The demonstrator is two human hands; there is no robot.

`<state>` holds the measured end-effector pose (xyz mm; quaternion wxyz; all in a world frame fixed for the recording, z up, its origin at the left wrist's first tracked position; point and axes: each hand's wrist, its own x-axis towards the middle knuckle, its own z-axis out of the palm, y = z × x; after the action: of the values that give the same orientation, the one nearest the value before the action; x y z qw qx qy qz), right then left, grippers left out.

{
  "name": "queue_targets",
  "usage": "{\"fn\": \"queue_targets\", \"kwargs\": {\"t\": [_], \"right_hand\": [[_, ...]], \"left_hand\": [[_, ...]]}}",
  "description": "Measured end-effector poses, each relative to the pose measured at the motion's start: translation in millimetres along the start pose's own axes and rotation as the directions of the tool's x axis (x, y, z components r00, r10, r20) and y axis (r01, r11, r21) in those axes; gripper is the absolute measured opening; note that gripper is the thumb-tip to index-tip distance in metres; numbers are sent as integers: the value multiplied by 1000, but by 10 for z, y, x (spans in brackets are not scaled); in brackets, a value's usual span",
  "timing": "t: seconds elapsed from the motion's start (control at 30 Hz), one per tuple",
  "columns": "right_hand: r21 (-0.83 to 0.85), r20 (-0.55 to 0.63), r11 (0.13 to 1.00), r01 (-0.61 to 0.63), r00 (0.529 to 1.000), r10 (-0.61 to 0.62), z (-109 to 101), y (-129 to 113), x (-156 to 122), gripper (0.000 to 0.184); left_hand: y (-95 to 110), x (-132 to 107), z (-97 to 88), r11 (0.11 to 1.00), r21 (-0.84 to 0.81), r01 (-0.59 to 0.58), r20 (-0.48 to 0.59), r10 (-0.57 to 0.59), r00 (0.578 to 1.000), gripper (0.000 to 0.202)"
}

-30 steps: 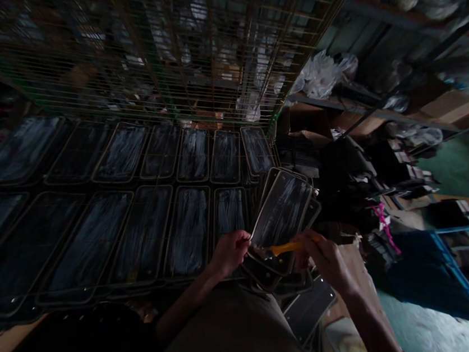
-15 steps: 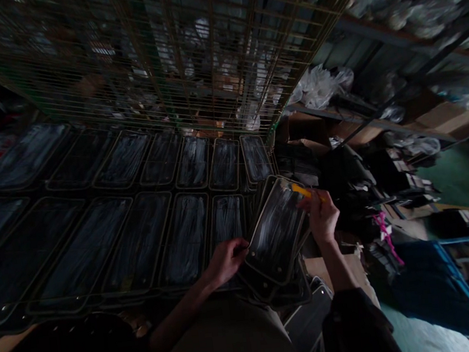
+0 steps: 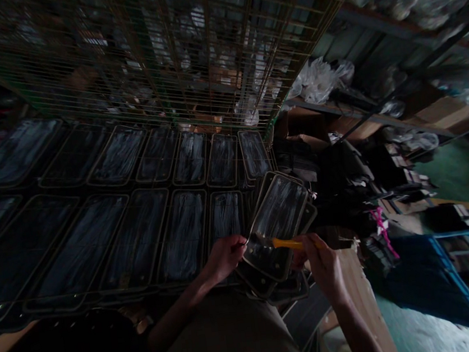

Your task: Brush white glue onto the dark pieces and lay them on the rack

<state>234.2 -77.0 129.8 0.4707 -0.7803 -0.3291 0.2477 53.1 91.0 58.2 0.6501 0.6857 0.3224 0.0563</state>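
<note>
My right hand (image 3: 324,267) is closed around the yellow handle of a brush (image 3: 288,244). The brush's head rests at the lower left part of a dark rectangular panel (image 3: 279,207) with rounded corners and a pale edge. Whitish streaks cover the panel's upper part, while its lower end looks darker. With fingertips pinched, my left hand (image 3: 225,256) holds the panel's left edge. Beneath it, more dark panels (image 3: 260,283) lie in a skewed stack. To the left, similar streaked panels (image 3: 184,235) lie in two rows.
A wire mesh (image 3: 186,51) rises behind the rows. On the right are a shelf with clear plastic bags (image 3: 317,82), cardboard boxes (image 3: 447,112), dark stacked goods and a blue-framed cart (image 3: 423,267). A cardboard piece (image 3: 354,281) lies below my right hand.
My right hand has brought the brush from the panel's top down to its lower left part. White streaks now reach across the upper right. My left hand stays at the edge.
</note>
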Motion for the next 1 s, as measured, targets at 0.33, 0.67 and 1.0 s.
{"fn": "queue_targets", "kwargs": {"t": [0.33,0.67,1.0], "right_hand": [[-333,-349,924,190,885,-308,-365,311,754,38],[-244,-226,961,130,956,-186,-371,45,192,31],[-396,-337,903,164,889,-309,-344,341,727,37]], "left_hand": [[50,-2,-20,999,19,-44,-33,45,998,25],[39,-22,0,999,-24,37,4,-37,999,28],[36,-34,7,999,-39,-8,-78,5,997,29]]}}
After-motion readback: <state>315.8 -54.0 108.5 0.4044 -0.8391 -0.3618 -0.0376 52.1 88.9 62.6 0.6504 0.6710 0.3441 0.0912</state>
